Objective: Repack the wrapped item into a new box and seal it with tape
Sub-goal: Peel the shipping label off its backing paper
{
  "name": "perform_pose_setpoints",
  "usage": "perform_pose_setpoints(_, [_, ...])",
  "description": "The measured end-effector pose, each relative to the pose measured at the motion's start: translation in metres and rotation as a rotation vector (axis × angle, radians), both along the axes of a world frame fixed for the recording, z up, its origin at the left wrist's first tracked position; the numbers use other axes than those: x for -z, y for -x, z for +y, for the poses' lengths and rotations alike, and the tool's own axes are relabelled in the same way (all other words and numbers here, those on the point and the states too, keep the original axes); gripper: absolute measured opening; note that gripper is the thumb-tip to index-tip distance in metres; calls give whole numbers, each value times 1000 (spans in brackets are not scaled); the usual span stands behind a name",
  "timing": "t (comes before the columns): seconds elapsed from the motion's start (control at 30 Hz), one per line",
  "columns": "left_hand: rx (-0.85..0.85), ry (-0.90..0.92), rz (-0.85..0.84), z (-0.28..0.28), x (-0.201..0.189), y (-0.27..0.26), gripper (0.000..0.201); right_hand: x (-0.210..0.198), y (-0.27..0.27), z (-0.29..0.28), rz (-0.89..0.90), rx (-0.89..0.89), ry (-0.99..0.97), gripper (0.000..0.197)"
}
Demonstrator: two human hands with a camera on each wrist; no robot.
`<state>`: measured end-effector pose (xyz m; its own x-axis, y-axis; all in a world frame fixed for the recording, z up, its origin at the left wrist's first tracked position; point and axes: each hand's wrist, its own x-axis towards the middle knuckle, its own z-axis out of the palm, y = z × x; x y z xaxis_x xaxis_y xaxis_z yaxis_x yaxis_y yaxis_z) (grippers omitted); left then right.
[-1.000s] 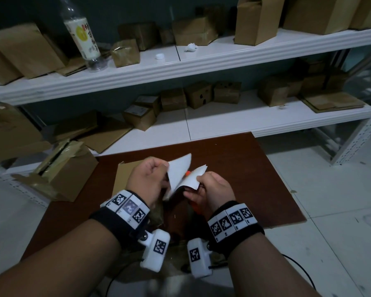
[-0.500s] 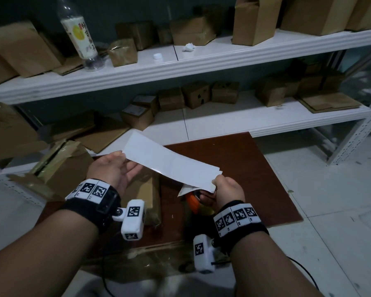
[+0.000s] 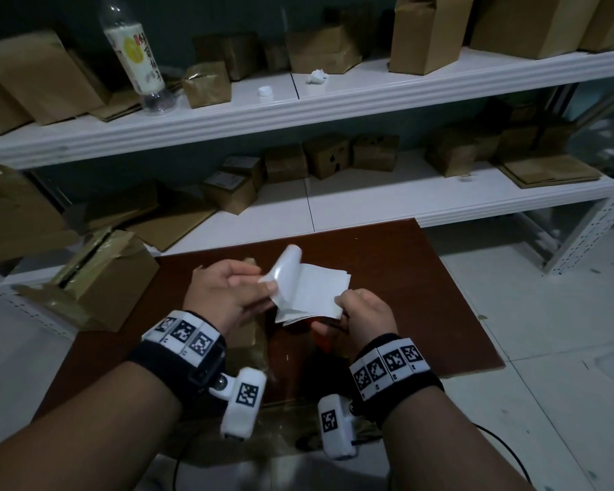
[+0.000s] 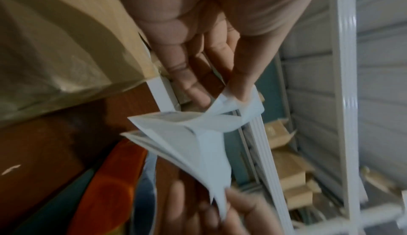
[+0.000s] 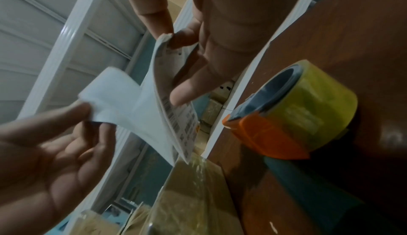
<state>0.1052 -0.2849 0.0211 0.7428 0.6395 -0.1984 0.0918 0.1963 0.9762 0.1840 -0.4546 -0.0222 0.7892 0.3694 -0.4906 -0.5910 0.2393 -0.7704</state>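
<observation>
My right hand (image 3: 344,303) pinches a folded stack of white labels (image 3: 316,292) by its near edge; barcode print on the labels (image 5: 178,116) shows in the right wrist view. My left hand (image 3: 268,283) pinches the end of a white strip (image 3: 288,264) that curls up off the stack. Under the hands a cardboard box (image 3: 254,334) wrapped in clear tape lies on the brown board (image 3: 404,278). Next to it lies an orange tape dispenser (image 5: 264,134) with a yellowish tape roll (image 5: 308,108), mostly hidden behind my right hand in the head view.
An opened cardboard box (image 3: 96,278) leans at the board's left edge. White shelves (image 3: 369,97) behind hold several cardboard boxes, flat cartons and a plastic bottle (image 3: 135,54). Grey tiled floor (image 3: 546,349) lies to the right.
The strip was stretched out long to the left half a second ago. My left hand has come back to the stack and the strip now curls up short beside it.
</observation>
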Motion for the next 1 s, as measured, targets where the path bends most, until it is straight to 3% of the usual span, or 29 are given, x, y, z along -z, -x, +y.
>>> perform_pose_setpoints(0.17, [195, -329, 71, -24, 11, -5, 26, -5, 5, 6, 25, -32, -102, 20])
perform_pose_setpoints(0.37, [289, -585, 83, -43, 13, -4, 17, -2, 5, 4, -4, -66, -165, 21])
perform_pose_setpoints(0.47, [286, -569, 101, -42, 15, -6, 16, -4, 6, 4, -25, -69, -187, 33])
perform_pose_setpoints(0.67, [321, -301, 58, -45, 12, -6, 14, -1, 5, 4, -77, -74, -155, 23])
perform_pose_setpoints(0.8, [309, -259, 79, -37, 15, -8, 13, 1, 4, 6, -66, -79, -193, 23])
perform_pose_setpoints(1.0, [269, 107, 74, -29, 18, -8, 22, 3, 5, 7, -42, -52, -228, 29])
